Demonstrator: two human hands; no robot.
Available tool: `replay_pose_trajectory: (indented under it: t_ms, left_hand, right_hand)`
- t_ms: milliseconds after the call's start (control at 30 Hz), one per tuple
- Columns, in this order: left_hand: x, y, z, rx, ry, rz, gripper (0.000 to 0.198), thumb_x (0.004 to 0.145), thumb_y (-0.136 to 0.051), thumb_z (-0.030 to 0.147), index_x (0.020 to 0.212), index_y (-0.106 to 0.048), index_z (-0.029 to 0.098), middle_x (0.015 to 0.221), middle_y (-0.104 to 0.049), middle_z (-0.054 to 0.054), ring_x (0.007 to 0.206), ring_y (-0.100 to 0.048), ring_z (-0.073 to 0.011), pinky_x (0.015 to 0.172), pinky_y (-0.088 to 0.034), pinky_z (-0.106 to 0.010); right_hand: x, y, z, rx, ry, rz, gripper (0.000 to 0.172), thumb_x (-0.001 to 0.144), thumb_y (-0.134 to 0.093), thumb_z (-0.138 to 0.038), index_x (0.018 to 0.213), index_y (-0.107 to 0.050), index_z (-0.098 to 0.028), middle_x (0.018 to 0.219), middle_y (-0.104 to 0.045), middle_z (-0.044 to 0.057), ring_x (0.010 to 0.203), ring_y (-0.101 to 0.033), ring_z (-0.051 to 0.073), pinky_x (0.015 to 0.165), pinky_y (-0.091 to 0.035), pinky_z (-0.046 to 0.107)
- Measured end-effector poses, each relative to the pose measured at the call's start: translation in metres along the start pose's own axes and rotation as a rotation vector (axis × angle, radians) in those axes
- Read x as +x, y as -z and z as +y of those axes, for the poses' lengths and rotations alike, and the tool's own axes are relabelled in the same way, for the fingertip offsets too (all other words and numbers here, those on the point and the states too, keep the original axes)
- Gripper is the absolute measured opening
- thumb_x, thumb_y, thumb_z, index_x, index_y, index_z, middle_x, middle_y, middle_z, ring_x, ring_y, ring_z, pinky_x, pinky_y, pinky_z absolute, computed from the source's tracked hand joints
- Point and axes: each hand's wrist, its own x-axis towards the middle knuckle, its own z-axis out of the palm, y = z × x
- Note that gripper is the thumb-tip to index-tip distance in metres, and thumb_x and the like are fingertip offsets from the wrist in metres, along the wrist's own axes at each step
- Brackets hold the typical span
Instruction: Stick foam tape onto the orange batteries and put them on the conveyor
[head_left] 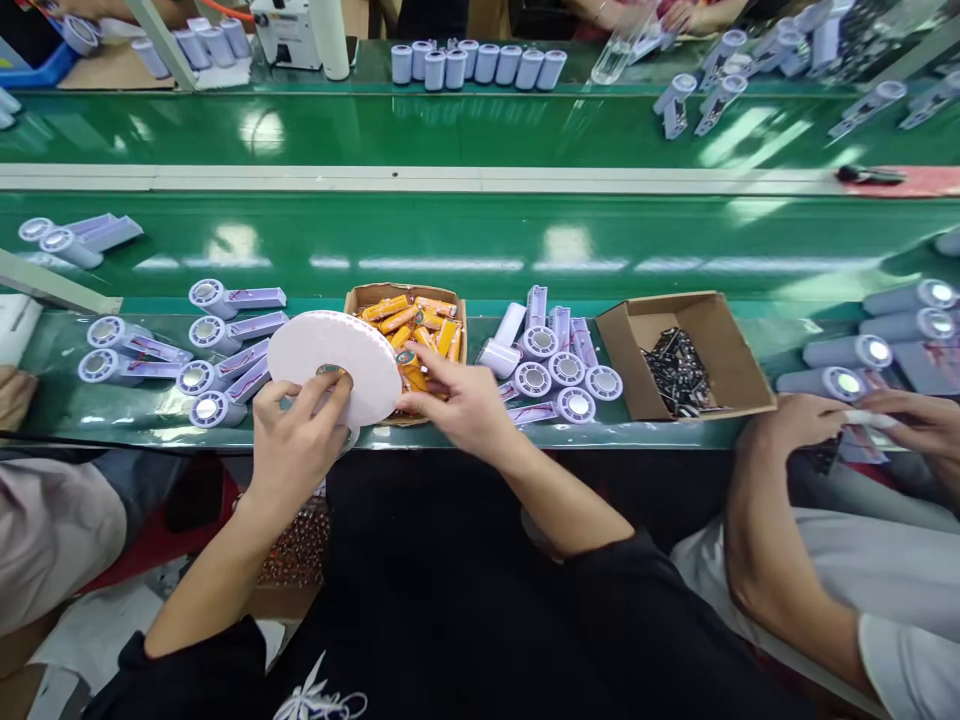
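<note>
My left hand (304, 425) grips a flat white roll (330, 350), its fingers at the dark centre hole. The roll is tilted, with a pinkish pattern along its rim. My right hand (469, 400) is at the roll's right edge, thumb and index finger bent around an orange battery (411, 372); the fingers partly hide it. Just behind is a cardboard box (356, 298) of orange batteries (420, 318). Left of the roll lie several lilac fan-like housings (214, 408) with open handles and red wires. More such housings (568, 370) are grouped right of the box.
An open cardboard box (622, 350) holds small dark metal parts (677, 370). Co-workers sit on both sides; a hand (806, 418) works at the right. Behind runs a green belt (480, 235) with a pale rail (450, 178). Lilac cylinders (486, 64) stand on the far side.
</note>
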Motion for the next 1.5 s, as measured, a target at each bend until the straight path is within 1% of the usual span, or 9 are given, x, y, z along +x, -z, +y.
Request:
replay_pose_trajectory:
  t_ms: [167,300,500,567,733,833,1000,1167,1500]
  left_hand:
    - [0.005,0.005,0.015,0.086,0.053,-0.084,0.053,0.098,-0.066,0.015,0.149,-0.069,0.029,0.139,-0.08,-0.004,0.115,-0.052,-0.0364,0.1,-0.034,-0.058]
    - [0.008,0.005,0.034,0.076,0.092,-0.168,0.051,0.101,-0.067,0.026,0.152,-0.066,0.028,0.145,-0.076,-0.008,0.112,-0.054,-0.0362,0.099,-0.032,-0.058]
    - [0.002,-0.014,0.068,-0.001,0.159,-0.007,0.059,0.096,-0.075,0.058,0.139,-0.071,0.018,0.114,-0.078,-0.015,0.096,-0.054,-0.0349,0.092,-0.038,-0.054]
    - [0.007,-0.017,0.063,-0.019,0.142,-0.023,0.054,0.096,-0.075,0.056,0.137,-0.072,0.021,0.109,-0.078,-0.014,0.098,-0.056,-0.0369,0.093,-0.04,-0.056]
    - [0.071,-0.018,0.01,-0.115,-0.072,-0.272,0.067,0.083,-0.083,0.063,0.139,-0.073,0.027,0.132,-0.077,-0.017,0.122,-0.059,-0.0463,0.102,-0.046,-0.059]
    - [0.129,-0.014,0.004,-0.14,-0.233,-0.402,0.055,0.082,-0.081,0.067,0.122,-0.08,0.029,0.124,-0.079,-0.015,0.114,-0.065,-0.0425,0.095,-0.051,-0.053]
    - [0.217,-0.024,0.104,-0.068,-0.462,-0.764,0.04,0.099,-0.066,0.061,0.106,-0.081,0.025,0.108,-0.079,-0.011,0.106,-0.072,-0.0346,0.093,-0.051,-0.044]
    - [0.257,-0.077,0.208,0.038,-0.549,-0.789,0.071,0.103,-0.062,0.072,0.135,-0.073,0.009,0.128,-0.078,-0.022,0.125,-0.068,-0.0382,0.106,-0.044,-0.045]
    - [0.316,-0.113,0.194,0.061,-0.487,-1.043,0.063,0.096,-0.065,0.07,0.141,-0.073,0.026,0.125,-0.08,-0.018,0.113,-0.073,-0.0388,0.088,-0.052,-0.042]
  right_hand:
    - [0.002,0.022,-0.003,-0.034,-0.106,-0.155,0.063,0.1,-0.077,-0.033,0.161,-0.062,-0.023,0.104,-0.084,0.003,0.093,-0.079,0.021,0.096,-0.066,0.037]
    - [0.006,0.032,-0.004,0.255,-0.178,-0.206,0.072,0.086,-0.092,-0.036,0.152,-0.068,-0.024,0.116,-0.085,0.005,0.105,-0.08,0.023,0.102,-0.068,0.041]
    - [-0.002,-0.032,0.021,0.71,-0.278,0.51,0.075,0.089,-0.084,-0.065,0.148,-0.054,-0.029,0.142,-0.079,0.013,0.136,-0.076,0.03,0.113,-0.067,0.05]
    - [0.007,0.001,0.025,0.632,-0.253,0.584,0.066,0.097,-0.076,-0.062,0.149,-0.051,-0.03,0.147,-0.076,0.013,0.138,-0.075,0.029,0.112,-0.067,0.05]
    - [0.002,0.153,0.025,0.281,0.104,0.984,0.055,0.112,-0.051,-0.044,0.164,-0.038,-0.034,0.166,-0.059,0.009,0.153,-0.062,0.024,0.121,-0.06,0.043]
    - [-0.038,0.173,0.038,0.182,0.094,0.92,0.062,0.104,-0.067,-0.054,0.16,-0.046,-0.04,0.157,-0.066,0.009,0.146,-0.069,0.03,0.111,-0.066,0.047]
    - [-0.093,0.139,0.072,0.307,0.017,0.969,0.068,0.087,-0.09,-0.053,0.143,-0.055,-0.036,0.127,-0.083,0.008,0.116,-0.084,0.027,0.108,-0.067,0.049]
    - [-0.116,0.146,0.086,0.33,-0.095,1.054,0.072,0.083,-0.092,-0.056,0.14,-0.056,-0.033,0.122,-0.086,0.012,0.107,-0.085,0.028,0.103,-0.067,0.049]
    - [-0.134,0.16,0.088,0.377,-0.14,1.085,0.062,0.079,-0.096,-0.048,0.13,-0.064,-0.032,0.111,-0.089,0.011,0.101,-0.088,0.031,0.095,-0.072,0.05]
